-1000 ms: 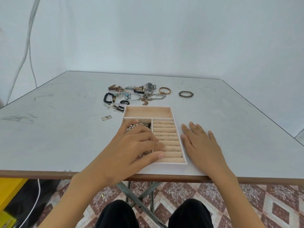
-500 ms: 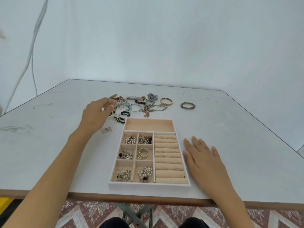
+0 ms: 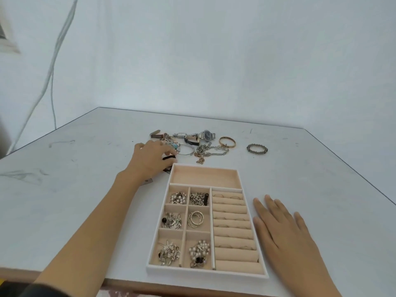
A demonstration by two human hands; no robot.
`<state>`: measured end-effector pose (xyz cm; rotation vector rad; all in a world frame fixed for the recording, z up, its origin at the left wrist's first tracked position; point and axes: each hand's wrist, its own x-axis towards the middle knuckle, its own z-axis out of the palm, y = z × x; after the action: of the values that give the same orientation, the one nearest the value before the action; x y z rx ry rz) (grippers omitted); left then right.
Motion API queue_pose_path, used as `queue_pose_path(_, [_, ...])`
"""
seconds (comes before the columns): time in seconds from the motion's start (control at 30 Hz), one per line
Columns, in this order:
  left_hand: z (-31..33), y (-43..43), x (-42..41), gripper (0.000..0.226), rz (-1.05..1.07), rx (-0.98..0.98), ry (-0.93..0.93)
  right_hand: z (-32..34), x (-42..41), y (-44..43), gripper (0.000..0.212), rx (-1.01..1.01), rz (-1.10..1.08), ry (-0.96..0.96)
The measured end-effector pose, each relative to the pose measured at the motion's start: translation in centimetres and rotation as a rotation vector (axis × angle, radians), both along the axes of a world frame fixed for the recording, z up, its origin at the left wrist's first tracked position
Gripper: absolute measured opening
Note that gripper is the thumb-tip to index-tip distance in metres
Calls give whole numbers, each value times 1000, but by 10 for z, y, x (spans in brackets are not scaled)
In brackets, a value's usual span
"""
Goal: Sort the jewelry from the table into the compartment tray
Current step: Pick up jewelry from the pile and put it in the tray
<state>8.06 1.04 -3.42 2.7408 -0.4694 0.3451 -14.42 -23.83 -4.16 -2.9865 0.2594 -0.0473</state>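
Writing: the watch (image 3: 206, 134) dial is too small to be read.
Tray (image 3: 205, 273): set near the table's (image 3: 75, 200) front edge; six small squares are filled with pearls, chains and hoops; thin rings are held in the rolls.
Jewelry (image 3: 211, 152): left loose just beyond the tray.
Left hand (image 3: 150, 162): fingers (image 3: 158, 146) curled over a dark piece (image 3: 169, 157) in the pile; a grip cannot be told.
Right hand (image 3: 282, 230): laid flat beside the tray's right wall, fingers straight.

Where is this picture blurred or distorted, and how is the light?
Head view: light soft and even, shadows faint, no glare; tray and watch sharp; left hand slightly soft; picture's left edge smeared; table edges splay from the wide lens.
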Motion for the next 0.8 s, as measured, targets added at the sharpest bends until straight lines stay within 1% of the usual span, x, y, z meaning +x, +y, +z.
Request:
queue_pose_path(0.1, [-3, -2, 0, 15, 19, -63, -13, 2, 1, 0, 59, -1, -6, 8])
queue_pose_path(0.2, [-6, -4, -2, 8, -34, -172, -58, 4, 1, 2, 60, -11, -2, 16])
queue_pose_path(0.27, [-6, -4, -2, 6, -60, -262, -70, 5, 0, 2, 52, -13, -7, 31])
queue_pose_path(0.4, [7, 2, -5, 13, -103, -675, -10, 4, 0, 3, 50, -1, 0, 27])
queue_pose_path(0.5, [14, 8, -9, 16, -106, -848, -4, 9, -1, 3, 51, -18, 28, 35])
queue_pose_path(0.57, [18, 12, -11, 16, -92, -997, 32, 21, 0, -3, 49, -33, 57, 42])
queue_pose_path(0.6, [20, 14, -11, 16, -78, -1059, 50, 31, 2, -6, 46, 1, 63, 52])
queue_pose_path(0.67, [23, 19, -12, 19, -53, -1169, 97, 53, 12, -9, 33, 107, 65, 52])
queue_pose_path(0.73, [26, 23, -13, 21, -51, -1275, 148, 74, 30, -2, 22, 213, 91, -55])
queue_pose_path(0.8, [25, 27, -13, 24, -32, -1320, 171, 90, 57, 16, 19, 282, 176, -130])
